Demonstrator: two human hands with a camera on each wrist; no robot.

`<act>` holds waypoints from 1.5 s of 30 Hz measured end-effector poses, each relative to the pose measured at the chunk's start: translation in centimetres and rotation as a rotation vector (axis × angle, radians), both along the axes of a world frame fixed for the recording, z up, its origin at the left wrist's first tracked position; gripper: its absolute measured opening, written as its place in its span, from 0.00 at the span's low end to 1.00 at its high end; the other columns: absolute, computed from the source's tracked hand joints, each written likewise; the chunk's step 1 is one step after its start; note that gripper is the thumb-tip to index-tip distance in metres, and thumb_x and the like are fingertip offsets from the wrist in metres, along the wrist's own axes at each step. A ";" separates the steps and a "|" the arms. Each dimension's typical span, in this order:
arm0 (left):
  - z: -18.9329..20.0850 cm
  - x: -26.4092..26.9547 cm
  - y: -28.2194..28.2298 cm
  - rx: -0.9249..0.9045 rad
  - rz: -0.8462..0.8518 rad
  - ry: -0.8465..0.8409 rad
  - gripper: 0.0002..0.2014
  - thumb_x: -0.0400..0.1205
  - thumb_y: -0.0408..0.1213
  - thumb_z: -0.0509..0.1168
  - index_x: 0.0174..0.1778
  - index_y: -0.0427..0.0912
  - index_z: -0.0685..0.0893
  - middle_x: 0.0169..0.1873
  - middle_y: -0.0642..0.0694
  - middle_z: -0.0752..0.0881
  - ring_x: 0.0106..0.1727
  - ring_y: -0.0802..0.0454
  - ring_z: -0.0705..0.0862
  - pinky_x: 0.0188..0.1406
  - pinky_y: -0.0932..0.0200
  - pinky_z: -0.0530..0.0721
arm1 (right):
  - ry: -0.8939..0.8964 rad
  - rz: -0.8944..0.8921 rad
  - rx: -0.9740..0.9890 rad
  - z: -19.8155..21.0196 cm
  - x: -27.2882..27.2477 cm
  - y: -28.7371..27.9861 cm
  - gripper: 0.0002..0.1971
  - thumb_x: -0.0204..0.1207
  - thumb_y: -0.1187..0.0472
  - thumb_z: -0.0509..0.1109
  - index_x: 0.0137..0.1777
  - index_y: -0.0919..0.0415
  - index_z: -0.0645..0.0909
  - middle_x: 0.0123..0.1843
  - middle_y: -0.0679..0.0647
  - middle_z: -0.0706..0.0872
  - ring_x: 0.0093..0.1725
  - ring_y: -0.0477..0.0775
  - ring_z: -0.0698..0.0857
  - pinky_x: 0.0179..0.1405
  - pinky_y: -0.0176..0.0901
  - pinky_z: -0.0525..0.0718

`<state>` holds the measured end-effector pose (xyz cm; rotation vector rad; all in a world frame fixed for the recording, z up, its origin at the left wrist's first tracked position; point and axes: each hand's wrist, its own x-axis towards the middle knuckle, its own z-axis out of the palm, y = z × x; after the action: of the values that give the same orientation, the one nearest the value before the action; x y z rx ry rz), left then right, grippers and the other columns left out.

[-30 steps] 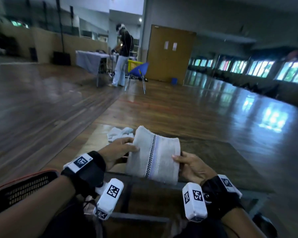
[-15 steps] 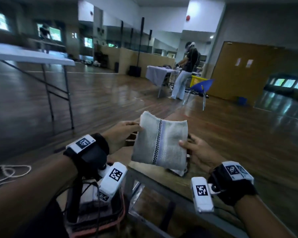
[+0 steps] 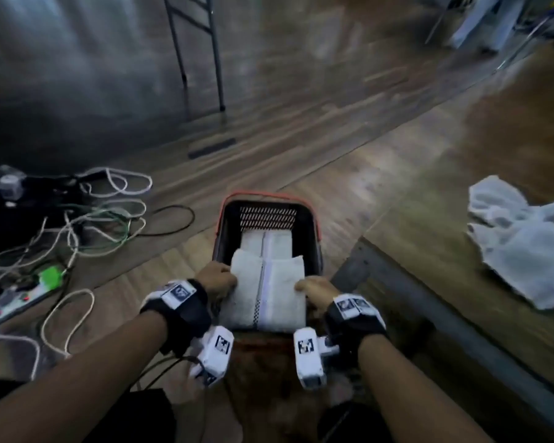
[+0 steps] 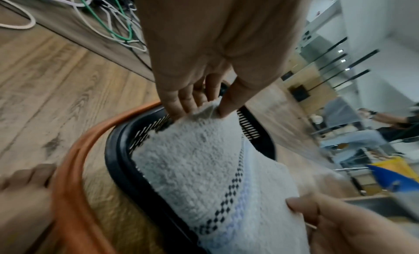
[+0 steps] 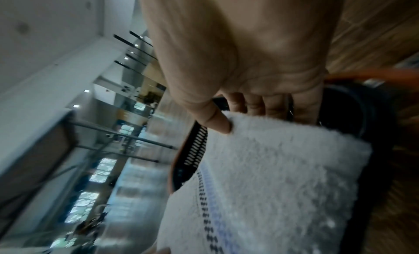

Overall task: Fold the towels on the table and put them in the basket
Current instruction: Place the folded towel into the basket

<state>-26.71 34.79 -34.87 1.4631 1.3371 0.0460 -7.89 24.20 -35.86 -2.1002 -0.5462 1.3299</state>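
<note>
A folded white towel [image 3: 266,295] with a dark checkered stripe hangs between my two hands over the near end of a black basket [image 3: 314,228] with an orange rim. My left hand [image 3: 216,279] pinches its left edge, thumb on top, fingers beneath [image 4: 199,103]. On the opposite edge my right hand [image 3: 314,290] grips the towel the same way [image 5: 229,121]. Another folded towel [image 3: 266,244] lies inside the basket. A crumpled white towel [image 3: 518,241] sits on the wooden table [image 3: 429,193] to the right.
The basket stands on the wood floor beside the table's metal frame edge [image 3: 429,305]. Tangled white and green cables [image 3: 103,219] and a power strip [image 3: 10,302] lie on the floor to the left. Folding table legs [image 3: 202,52] stand farther back.
Both hands carried the folded towel off the table, left and down, to the basket on the floor. My head view swung down from the room to the basket.
</note>
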 end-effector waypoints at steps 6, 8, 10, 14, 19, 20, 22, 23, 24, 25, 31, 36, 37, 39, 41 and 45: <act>-8.9 4.1 5.6 0.053 -0.022 0.121 0.11 0.78 0.28 0.59 0.48 0.27 0.85 0.47 0.34 0.85 0.51 0.42 0.83 0.49 0.57 0.79 | -0.046 0.016 -0.195 -8.2 2.6 6.8 0.18 0.78 0.58 0.64 0.66 0.61 0.74 0.54 0.54 0.72 0.39 0.54 0.71 0.28 0.36 0.67; -10.5 6.1 7.6 0.096 0.003 0.122 0.12 0.77 0.28 0.58 0.49 0.25 0.84 0.52 0.30 0.85 0.56 0.36 0.83 0.52 0.52 0.80 | -0.091 -0.007 -0.133 -9.7 3.4 9.4 0.21 0.81 0.58 0.60 0.66 0.73 0.74 0.53 0.59 0.77 0.39 0.57 0.73 0.29 0.38 0.68; -11.8 7.6 9.7 0.156 0.049 0.120 0.11 0.76 0.27 0.58 0.47 0.26 0.83 0.51 0.29 0.86 0.55 0.34 0.83 0.50 0.50 0.80 | -0.202 -0.041 -0.043 -10.6 4.1 12.1 0.19 0.81 0.58 0.57 0.47 0.78 0.79 0.40 0.65 0.82 0.40 0.58 0.77 0.30 0.41 0.68; -14.3 9.4 13.1 0.194 0.104 0.118 0.14 0.75 0.28 0.59 0.52 0.28 0.84 0.53 0.31 0.86 0.56 0.37 0.84 0.53 0.53 0.80 | -0.329 -0.026 -0.011 -11.1 5.2 15.2 0.13 0.78 0.56 0.58 0.42 0.67 0.77 0.30 0.56 0.76 0.30 0.58 0.77 0.24 0.41 0.65; -16.2 10.6 14.7 0.165 0.111 0.181 0.16 0.75 0.30 0.60 0.56 0.28 0.81 0.54 0.31 0.84 0.54 0.36 0.83 0.45 0.54 0.76 | -0.268 -0.035 -0.058 -12.5 5.8 16.1 0.08 0.80 0.59 0.57 0.45 0.64 0.71 0.40 0.59 0.75 0.33 0.57 0.73 0.24 0.39 0.64; -16.4 10.8 14.8 0.159 0.111 0.191 0.17 0.75 0.30 0.60 0.59 0.29 0.80 0.56 0.32 0.84 0.55 0.36 0.83 0.47 0.53 0.76 | -0.265 -0.036 -0.049 -12.9 5.7 16.0 0.09 0.80 0.59 0.56 0.47 0.65 0.72 0.42 0.60 0.76 0.33 0.57 0.74 0.24 0.40 0.64; -16.6 11.0 14.9 0.154 0.120 0.198 0.18 0.76 0.31 0.60 0.62 0.31 0.78 0.58 0.34 0.83 0.57 0.36 0.82 0.52 0.52 0.78 | -0.275 -0.054 -0.005 -13.6 5.7 15.6 0.13 0.79 0.60 0.57 0.53 0.70 0.76 0.45 0.62 0.78 0.37 0.58 0.77 0.28 0.42 0.66; -16.6 11.1 14.9 0.164 0.126 0.197 0.18 0.75 0.31 0.60 0.62 0.31 0.78 0.58 0.34 0.83 0.57 0.35 0.82 0.53 0.51 0.79 | -0.276 -0.073 0.019 -13.9 5.7 15.4 0.15 0.78 0.60 0.58 0.56 0.71 0.76 0.46 0.61 0.79 0.39 0.59 0.77 0.33 0.42 0.68; -16.5 11.2 15.0 0.179 0.133 0.196 0.19 0.75 0.30 0.60 0.63 0.32 0.78 0.58 0.34 0.83 0.57 0.36 0.82 0.52 0.52 0.78 | -0.276 -0.092 0.040 -14.1 5.7 15.4 0.16 0.78 0.60 0.58 0.58 0.70 0.76 0.48 0.61 0.80 0.41 0.58 0.78 0.37 0.41 0.70; -16.5 11.3 14.9 0.196 0.139 0.195 0.20 0.76 0.30 0.60 0.64 0.33 0.77 0.59 0.34 0.83 0.58 0.36 0.81 0.51 0.53 0.77 | -0.276 -0.104 0.055 -14.3 5.7 15.4 0.16 0.77 0.61 0.59 0.59 0.70 0.77 0.50 0.62 0.82 0.43 0.58 0.78 0.39 0.41 0.70; -16.2 11.6 13.5 0.415 0.054 0.204 0.29 0.80 0.26 0.56 0.79 0.36 0.60 0.76 0.34 0.65 0.74 0.37 0.68 0.68 0.50 0.72 | -0.495 -0.078 0.153 -15.0 5.3 15.7 0.24 0.78 0.62 0.61 0.74 0.65 0.65 0.71 0.64 0.73 0.64 0.63 0.77 0.55 0.48 0.75; -18.2 11.6 12.3 0.564 -0.199 0.331 0.25 0.86 0.39 0.49 0.81 0.44 0.56 0.83 0.42 0.51 0.82 0.38 0.53 0.73 0.35 0.68 | -1.061 0.363 0.257 -17.3 4.3 15.0 0.28 0.78 0.56 0.59 0.78 0.60 0.61 0.81 0.58 0.64 0.79 0.58 0.61 0.71 0.56 0.67; -18.9 11.6 12.1 0.552 -0.205 0.351 0.25 0.87 0.42 0.47 0.82 0.46 0.54 0.83 0.42 0.50 0.82 0.38 0.52 0.73 0.34 0.67 | -1.068 0.411 0.219 -18.3 4.2 14.9 0.30 0.79 0.54 0.57 0.80 0.60 0.58 0.83 0.57 0.59 0.82 0.56 0.57 0.74 0.57 0.64; -20.6 11.5 11.6 0.574 -0.221 0.378 0.26 0.87 0.45 0.43 0.82 0.48 0.50 0.83 0.43 0.49 0.83 0.38 0.50 0.73 0.35 0.67 | -1.043 0.436 0.129 -20.5 4.1 14.5 0.32 0.81 0.50 0.53 0.82 0.60 0.52 0.85 0.55 0.51 0.84 0.54 0.50 0.78 0.58 0.59; -22.5 11.6 11.2 0.642 -0.218 0.385 0.26 0.87 0.47 0.40 0.83 0.49 0.46 0.83 0.44 0.48 0.83 0.38 0.49 0.73 0.37 0.67 | -1.034 0.407 0.113 -22.4 4.0 14.2 0.32 0.82 0.48 0.50 0.83 0.59 0.47 0.86 0.55 0.46 0.84 0.54 0.46 0.80 0.58 0.55; -23.8 12.0 11.4 0.716 -0.188 0.371 0.27 0.87 0.48 0.39 0.82 0.49 0.42 0.84 0.45 0.47 0.83 0.39 0.50 0.70 0.36 0.69 | -1.032 0.383 0.199 -23.8 4.4 14.8 0.34 0.81 0.48 0.51 0.83 0.59 0.48 0.86 0.55 0.45 0.84 0.57 0.46 0.80 0.58 0.53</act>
<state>-14.71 46.19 -58.70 2.2829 1.5546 0.1485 -3.52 38.99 -59.66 -2.4611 -1.4747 0.2069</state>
